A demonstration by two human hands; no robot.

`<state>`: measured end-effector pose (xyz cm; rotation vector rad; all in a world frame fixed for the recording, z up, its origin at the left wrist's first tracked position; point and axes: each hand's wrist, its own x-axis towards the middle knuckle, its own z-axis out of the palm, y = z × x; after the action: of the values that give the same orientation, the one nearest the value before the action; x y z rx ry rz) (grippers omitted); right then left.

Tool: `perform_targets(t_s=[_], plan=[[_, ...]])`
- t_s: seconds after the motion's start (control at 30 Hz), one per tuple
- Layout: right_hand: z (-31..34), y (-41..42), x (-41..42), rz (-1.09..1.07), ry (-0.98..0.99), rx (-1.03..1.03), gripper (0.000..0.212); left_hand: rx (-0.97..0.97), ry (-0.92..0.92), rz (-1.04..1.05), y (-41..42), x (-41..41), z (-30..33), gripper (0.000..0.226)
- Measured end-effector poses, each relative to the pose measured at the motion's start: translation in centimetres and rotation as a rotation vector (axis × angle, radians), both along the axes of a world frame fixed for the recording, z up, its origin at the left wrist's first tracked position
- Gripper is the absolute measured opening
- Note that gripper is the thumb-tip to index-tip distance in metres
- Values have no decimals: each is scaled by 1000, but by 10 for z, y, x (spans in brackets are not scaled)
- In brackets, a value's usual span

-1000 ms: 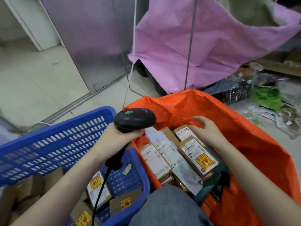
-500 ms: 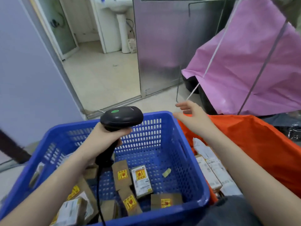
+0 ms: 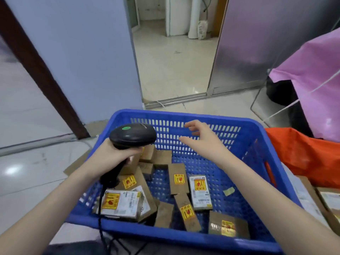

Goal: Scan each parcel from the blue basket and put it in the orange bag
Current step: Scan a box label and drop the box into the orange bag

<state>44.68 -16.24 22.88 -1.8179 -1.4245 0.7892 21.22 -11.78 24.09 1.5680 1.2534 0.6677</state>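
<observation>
Parcels in basket, hand over them

Parcels lie loose on the blue basket floor. My right hand hovers above w/ fingers spread, holding nothing. Left hand grips the scanner. Orange bag sits just right of the basket.

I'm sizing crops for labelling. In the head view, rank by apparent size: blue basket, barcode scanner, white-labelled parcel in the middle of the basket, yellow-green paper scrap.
1. blue basket
2. barcode scanner
3. white-labelled parcel, though the scanner sits nearer the camera, so their true order is unsure
4. yellow-green paper scrap
</observation>
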Motion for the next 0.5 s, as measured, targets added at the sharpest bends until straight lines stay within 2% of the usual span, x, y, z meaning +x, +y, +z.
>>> perform_targets(t_s=[0.17,0.27,0.5], plan=[[-16,21,-40,91,-18,-35,45,-42,38,50,12,-44,-15,11],[-29,30,-62,136,-19,-70,45,-28,52,41,18,-66,-21,21],[-72,41,-113,286,-83,-228,57,-90,120,-17,29,-103,-45,15]])
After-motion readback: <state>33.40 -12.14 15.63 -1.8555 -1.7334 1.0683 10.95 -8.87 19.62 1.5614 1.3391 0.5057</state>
